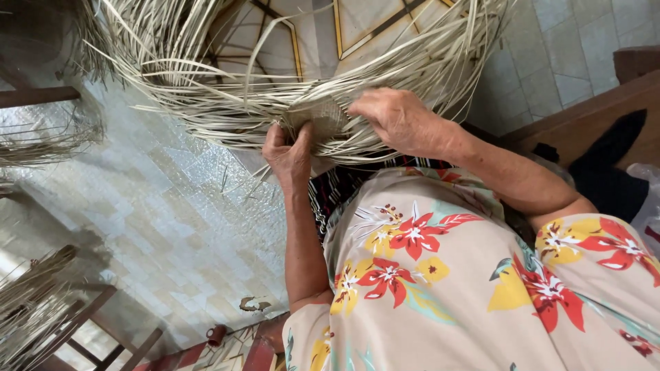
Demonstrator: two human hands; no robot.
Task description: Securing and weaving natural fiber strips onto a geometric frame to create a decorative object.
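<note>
Woven patch [323, 118] pinched by left hand [289, 154]; right hand [395, 120] apparently gripping strands [227, 110]; tiled floor [158, 220].

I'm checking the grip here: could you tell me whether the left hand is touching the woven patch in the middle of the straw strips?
Touching. In the head view the left hand pinches the woven patch, thumb and fingers pressed against its lower left edge.

pale straw strips [227, 103]; beige dress [440, 288] with red and yellow flowers.

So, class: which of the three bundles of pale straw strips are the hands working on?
The large top-centre bundle, gripped by both hands; the two left-edge bundles lie untouched.
</note>
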